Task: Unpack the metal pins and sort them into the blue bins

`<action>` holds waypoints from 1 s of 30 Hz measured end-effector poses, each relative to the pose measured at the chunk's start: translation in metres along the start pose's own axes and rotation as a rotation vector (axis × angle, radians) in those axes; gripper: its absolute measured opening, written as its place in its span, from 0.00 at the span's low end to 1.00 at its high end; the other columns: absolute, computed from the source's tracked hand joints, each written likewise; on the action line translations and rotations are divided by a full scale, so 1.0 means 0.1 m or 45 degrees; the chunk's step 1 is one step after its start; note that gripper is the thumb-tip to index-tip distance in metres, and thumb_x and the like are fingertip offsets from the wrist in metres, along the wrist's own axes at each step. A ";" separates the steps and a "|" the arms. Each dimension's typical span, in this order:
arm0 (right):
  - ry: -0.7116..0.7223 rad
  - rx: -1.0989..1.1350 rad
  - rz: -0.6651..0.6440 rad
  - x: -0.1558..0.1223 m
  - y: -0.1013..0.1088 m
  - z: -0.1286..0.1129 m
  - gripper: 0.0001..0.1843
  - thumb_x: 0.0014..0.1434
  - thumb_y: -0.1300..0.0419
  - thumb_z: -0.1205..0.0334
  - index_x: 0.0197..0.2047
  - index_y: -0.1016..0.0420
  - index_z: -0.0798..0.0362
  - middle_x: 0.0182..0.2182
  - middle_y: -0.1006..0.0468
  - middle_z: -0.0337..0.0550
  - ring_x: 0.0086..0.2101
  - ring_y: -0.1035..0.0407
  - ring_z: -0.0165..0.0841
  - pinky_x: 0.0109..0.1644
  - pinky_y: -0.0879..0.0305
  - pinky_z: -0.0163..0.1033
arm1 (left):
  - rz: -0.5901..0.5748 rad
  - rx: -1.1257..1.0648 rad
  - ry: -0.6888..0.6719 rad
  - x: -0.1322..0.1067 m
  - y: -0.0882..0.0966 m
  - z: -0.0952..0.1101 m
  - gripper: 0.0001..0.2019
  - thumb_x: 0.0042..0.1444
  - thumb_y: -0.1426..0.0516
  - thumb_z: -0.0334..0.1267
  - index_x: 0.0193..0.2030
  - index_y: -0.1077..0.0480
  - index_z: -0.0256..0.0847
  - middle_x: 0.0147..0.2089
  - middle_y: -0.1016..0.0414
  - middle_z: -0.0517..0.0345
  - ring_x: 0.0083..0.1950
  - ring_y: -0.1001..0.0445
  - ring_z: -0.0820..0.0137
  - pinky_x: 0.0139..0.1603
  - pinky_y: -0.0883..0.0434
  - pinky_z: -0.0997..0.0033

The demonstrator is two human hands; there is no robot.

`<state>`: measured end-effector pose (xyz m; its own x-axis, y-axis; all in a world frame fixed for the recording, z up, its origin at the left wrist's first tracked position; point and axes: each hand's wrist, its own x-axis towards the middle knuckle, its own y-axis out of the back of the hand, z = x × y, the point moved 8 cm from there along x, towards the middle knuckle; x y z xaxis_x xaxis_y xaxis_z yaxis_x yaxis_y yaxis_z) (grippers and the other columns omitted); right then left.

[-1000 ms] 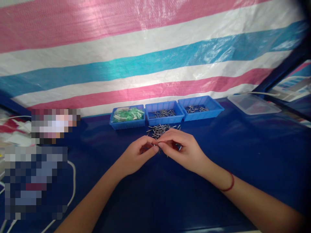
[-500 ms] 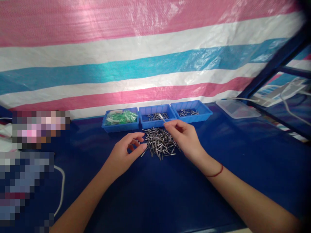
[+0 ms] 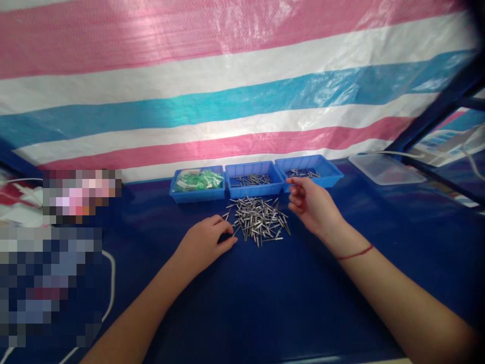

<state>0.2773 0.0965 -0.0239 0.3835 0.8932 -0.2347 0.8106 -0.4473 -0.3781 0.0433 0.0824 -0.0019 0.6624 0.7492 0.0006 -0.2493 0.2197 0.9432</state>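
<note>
A loose pile of short, thin metal pins [image 3: 259, 217] lies on the dark blue tabletop. At its left edge rests my left hand [image 3: 206, 240], thumb and fingertips a little apart beside a pin there. My right hand [image 3: 314, 205] is raised at the near left corner of the right blue bin [image 3: 329, 174], its fingers curled and closed; whatever they hold, if anything, does not show. More metal pins lie in that bin and in the middle blue bin [image 3: 253, 191]. In the left blue bin [image 3: 197, 195] are green and clear plastic packets.
Behind the bins hangs a striped plastic sheet [image 3: 212, 111]. A clear plastic lid [image 3: 386, 169] lies at the right, near a dark blue frame. White cables [image 3: 112, 283] and blurred-out items are at the left.
My right hand has moved right, from the middle bin to the right bin; the pale-tipped pin in its fingers no longer shows. My left hand has come down to the pile's edge.
</note>
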 end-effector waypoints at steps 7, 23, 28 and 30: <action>0.221 -0.575 -0.350 -0.32 -0.40 0.07 0.09 0.51 0.35 0.57 0.31 0.22 0.55 0.18 0.36 0.33 0.19 0.47 0.22 0.19 0.53 0.31 | 0.145 -0.190 -0.004 -0.02 0.10 0.03 0.08 0.63 0.47 0.39 0.40 0.29 0.39 0.42 0.31 0.55 0.41 0.30 0.69 0.44 0.33 0.70; 0.333 -0.698 -0.738 -0.70 -0.75 0.20 0.10 0.54 0.36 0.55 0.35 0.20 0.53 0.33 0.19 0.43 0.31 0.30 0.33 0.34 0.35 0.38 | 0.163 -0.909 0.053 0.00 0.04 0.08 0.11 0.63 0.47 0.44 0.44 0.30 0.39 0.37 0.29 0.58 0.36 0.32 0.73 0.36 0.35 0.75; 0.334 -0.736 -0.742 -0.71 -0.75 0.20 0.10 0.55 0.36 0.57 0.37 0.19 0.53 0.35 0.18 0.44 0.32 0.28 0.34 0.37 0.34 0.39 | 0.173 -0.891 0.080 0.00 0.02 0.06 0.12 0.62 0.46 0.44 0.45 0.30 0.40 0.38 0.28 0.58 0.35 0.32 0.73 0.35 0.35 0.75; 0.345 -0.733 -0.749 -0.71 -0.76 0.19 0.09 0.55 0.36 0.57 0.36 0.19 0.54 0.35 0.18 0.44 0.32 0.28 0.34 0.37 0.33 0.39 | 0.181 -0.866 0.076 0.00 0.03 0.07 0.11 0.62 0.46 0.44 0.45 0.30 0.39 0.38 0.28 0.58 0.35 0.31 0.73 0.34 0.35 0.75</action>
<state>0.1802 0.0657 0.0046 -0.1354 0.9852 0.1054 0.9803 0.1177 0.1586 0.0473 0.0788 0.0037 0.5554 0.8285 0.0717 -0.7306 0.4449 0.5180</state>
